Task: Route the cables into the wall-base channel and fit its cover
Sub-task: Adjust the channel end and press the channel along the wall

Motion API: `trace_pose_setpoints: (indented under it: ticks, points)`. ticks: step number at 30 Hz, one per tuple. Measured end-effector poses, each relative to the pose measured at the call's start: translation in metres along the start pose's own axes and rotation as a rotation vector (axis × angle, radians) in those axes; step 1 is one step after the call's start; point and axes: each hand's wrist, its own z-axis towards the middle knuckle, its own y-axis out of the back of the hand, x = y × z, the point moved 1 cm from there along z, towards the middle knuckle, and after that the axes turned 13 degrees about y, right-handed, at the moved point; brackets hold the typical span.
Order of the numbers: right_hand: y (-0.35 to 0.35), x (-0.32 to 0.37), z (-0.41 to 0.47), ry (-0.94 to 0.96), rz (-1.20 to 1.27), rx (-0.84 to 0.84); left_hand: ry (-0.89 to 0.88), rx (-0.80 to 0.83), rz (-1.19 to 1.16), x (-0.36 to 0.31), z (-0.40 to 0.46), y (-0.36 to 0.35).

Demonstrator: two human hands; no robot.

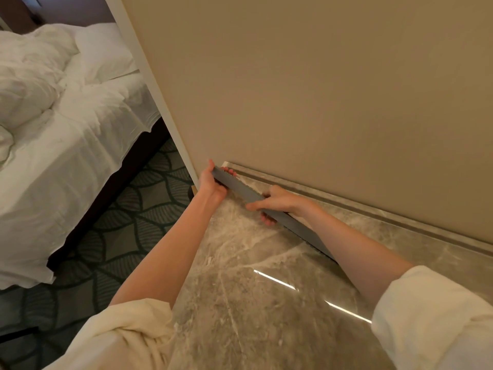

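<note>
Both hands grip the grey cover (241,188), its long axis parallel to the wall base (373,209). The left hand (210,182) holds the corner end; the right hand (277,202) holds it further along, just in front of the wall base.

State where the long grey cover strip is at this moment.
In the head view, the grey cover strip is held by both hands, left hand at its far end, right hand mid-length, over the marble floor beside the skirting.
</note>
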Motion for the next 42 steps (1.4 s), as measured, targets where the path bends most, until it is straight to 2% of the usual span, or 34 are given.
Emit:
trace_pose_setpoints:
  ticks: [4, 7, 10, 14, 17, 20, 22, 24, 26, 28, 31, 33, 35, 38, 42]
  points:
    - [0.016, -0.014, -0.028, -0.196, 0.025, 0.283, -0.016, 0.016, -0.091, -0.001, 0.0, 0.0]
    - [0.021, -0.023, -0.043, -0.284, 0.101, 0.336, -0.035, 0.007, -0.125, -0.006, 0.002, -0.002]
    - [0.019, -0.024, -0.048, -0.256, 0.023, 0.236, -0.055, -0.016, -0.094, -0.01, 0.007, -0.002]
    - [0.012, -0.017, -0.043, -0.176, -0.26, 0.004, -0.05, -0.047, 0.024, -0.015, 0.006, -0.007]
    - [0.01, -0.01, -0.036, -0.106, -0.483, -0.103, -0.11, -0.172, 0.352, -0.015, 0.002, -0.005]
    - [0.009, -0.007, -0.032, -0.069, -0.696, -0.172, -0.303, -0.516, 0.761, -0.008, -0.009, 0.003]
    - [0.009, -0.007, -0.03, -0.042, -0.804, -0.215, -0.586, -0.75, 0.909, -0.005, -0.018, 0.01]
    - [0.01, -0.008, -0.03, -0.02, -0.883, -0.234, -0.954, -0.811, 1.092, -0.002, -0.026, 0.016]
    - [0.012, -0.009, -0.031, -0.001, -0.929, -0.231, -1.23, -0.691, 1.397, 0.002, -0.03, 0.019]
    - [0.015, -0.011, -0.032, 0.017, -0.967, -0.226, -1.379, -0.404, 1.684, 0.007, -0.032, 0.017]
    - [0.018, -0.015, -0.035, 0.025, -1.016, -0.21, -1.399, -0.023, 2.14, 0.019, -0.028, 0.012]
    - [0.02, -0.017, -0.037, 0.016, -1.033, -0.208, -1.384, 0.069, 2.323, 0.027, -0.022, 0.01]
    - [0.023, -0.02, -0.039, 0.009, -1.042, -0.214, -1.32, 0.092, 2.374, 0.03, -0.018, 0.007]
    - [0.031, -0.026, -0.044, -0.015, -1.03, -0.191, -1.199, 0.114, 2.306, 0.026, -0.018, 0.002]
    - [0.037, -0.033, -0.048, -0.003, -1.004, -0.143, -1.125, 0.122, 2.274, 0.005, -0.019, 0.005]
